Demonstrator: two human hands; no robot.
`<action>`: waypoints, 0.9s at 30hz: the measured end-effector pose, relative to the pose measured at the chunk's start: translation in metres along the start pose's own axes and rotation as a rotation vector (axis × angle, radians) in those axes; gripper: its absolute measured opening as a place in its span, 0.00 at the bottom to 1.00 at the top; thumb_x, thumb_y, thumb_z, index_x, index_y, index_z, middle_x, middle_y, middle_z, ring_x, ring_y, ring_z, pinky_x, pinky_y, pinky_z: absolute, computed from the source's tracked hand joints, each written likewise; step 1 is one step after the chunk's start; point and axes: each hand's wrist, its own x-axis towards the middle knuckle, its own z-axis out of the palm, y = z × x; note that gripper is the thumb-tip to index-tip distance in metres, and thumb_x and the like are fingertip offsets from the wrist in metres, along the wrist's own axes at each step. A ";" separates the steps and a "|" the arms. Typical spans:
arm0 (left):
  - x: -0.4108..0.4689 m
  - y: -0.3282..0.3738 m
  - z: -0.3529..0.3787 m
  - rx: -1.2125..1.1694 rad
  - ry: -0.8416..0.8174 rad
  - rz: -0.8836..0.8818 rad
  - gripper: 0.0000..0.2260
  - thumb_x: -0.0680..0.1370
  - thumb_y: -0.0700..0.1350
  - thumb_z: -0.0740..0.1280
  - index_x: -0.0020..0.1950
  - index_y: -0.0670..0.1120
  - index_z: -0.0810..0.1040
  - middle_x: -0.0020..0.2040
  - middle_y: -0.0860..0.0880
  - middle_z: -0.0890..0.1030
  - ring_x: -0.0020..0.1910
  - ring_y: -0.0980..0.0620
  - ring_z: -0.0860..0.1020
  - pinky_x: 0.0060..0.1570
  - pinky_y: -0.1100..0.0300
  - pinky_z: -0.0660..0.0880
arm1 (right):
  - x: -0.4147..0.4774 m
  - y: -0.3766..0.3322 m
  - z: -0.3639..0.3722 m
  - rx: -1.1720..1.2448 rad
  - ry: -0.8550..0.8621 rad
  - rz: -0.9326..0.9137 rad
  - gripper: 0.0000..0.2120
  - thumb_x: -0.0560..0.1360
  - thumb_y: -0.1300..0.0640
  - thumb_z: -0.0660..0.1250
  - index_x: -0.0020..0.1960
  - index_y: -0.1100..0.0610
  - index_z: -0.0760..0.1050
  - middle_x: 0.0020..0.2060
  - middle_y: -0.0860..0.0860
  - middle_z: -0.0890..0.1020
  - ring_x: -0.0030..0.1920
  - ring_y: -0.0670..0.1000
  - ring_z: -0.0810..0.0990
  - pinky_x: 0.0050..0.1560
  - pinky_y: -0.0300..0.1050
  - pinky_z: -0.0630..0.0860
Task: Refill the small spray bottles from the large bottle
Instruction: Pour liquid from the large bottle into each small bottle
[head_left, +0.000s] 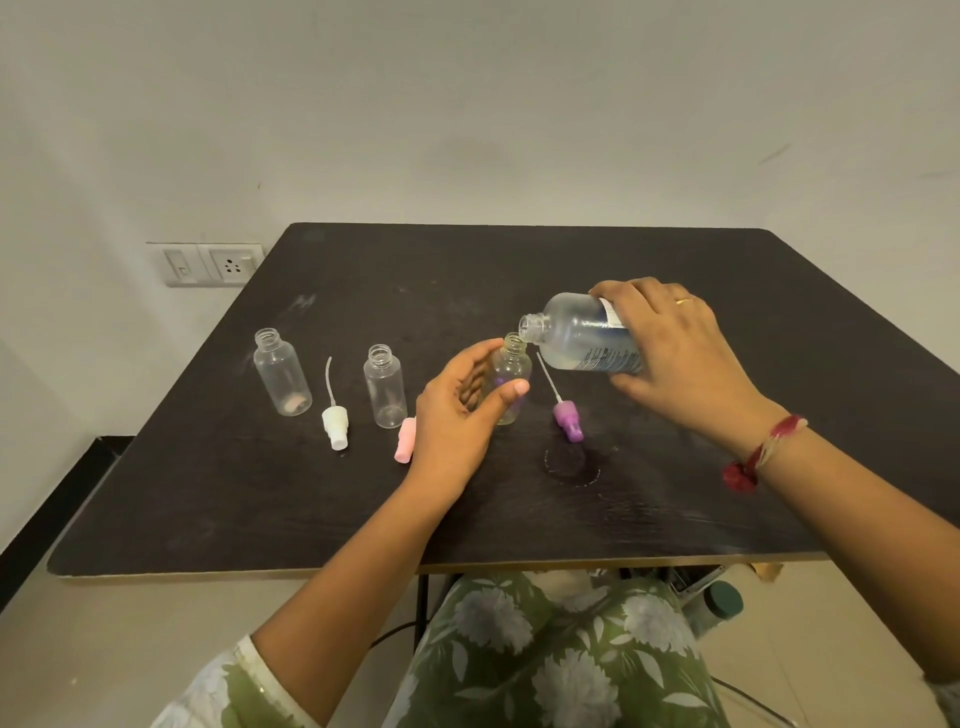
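My right hand (675, 353) grips the large clear bottle (576, 338), tipped on its side with its open neck just over the mouth of a small clear bottle (511, 374). My left hand (457, 410) holds that small bottle upright on the dark table (519, 260), thumb across its front. Two more small open bottles stand to the left: one at the far left (282, 371) and one nearer the middle (385, 385). Three spray heads lie on the table: white (335, 421), pink (405, 441) and purple (567, 420).
A faint wet ring (571, 462) marks the table in front of the purple spray head. A wall socket plate (213, 265) sits past the table's left edge. A dark-capped container (719, 603) stands on the floor under the table's near right side.
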 end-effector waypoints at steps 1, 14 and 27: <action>0.000 0.000 0.000 -0.004 -0.001 0.001 0.19 0.73 0.37 0.73 0.60 0.52 0.76 0.57 0.51 0.82 0.57 0.57 0.80 0.60 0.62 0.75 | 0.000 0.000 0.000 -0.007 0.001 -0.002 0.34 0.62 0.59 0.75 0.66 0.55 0.68 0.56 0.55 0.75 0.53 0.59 0.75 0.54 0.54 0.70; 0.001 -0.001 0.001 -0.028 0.002 -0.016 0.19 0.72 0.36 0.73 0.61 0.50 0.76 0.57 0.50 0.82 0.57 0.57 0.80 0.58 0.64 0.75 | 0.000 0.002 -0.003 -0.054 0.001 -0.038 0.35 0.62 0.59 0.76 0.66 0.54 0.67 0.56 0.55 0.75 0.54 0.59 0.75 0.55 0.54 0.71; -0.001 0.000 0.001 -0.008 -0.005 -0.008 0.20 0.72 0.35 0.73 0.60 0.50 0.76 0.55 0.52 0.82 0.56 0.58 0.81 0.57 0.66 0.75 | 0.002 0.003 -0.005 -0.070 -0.015 -0.037 0.34 0.63 0.59 0.76 0.66 0.54 0.67 0.56 0.55 0.75 0.53 0.59 0.75 0.56 0.55 0.71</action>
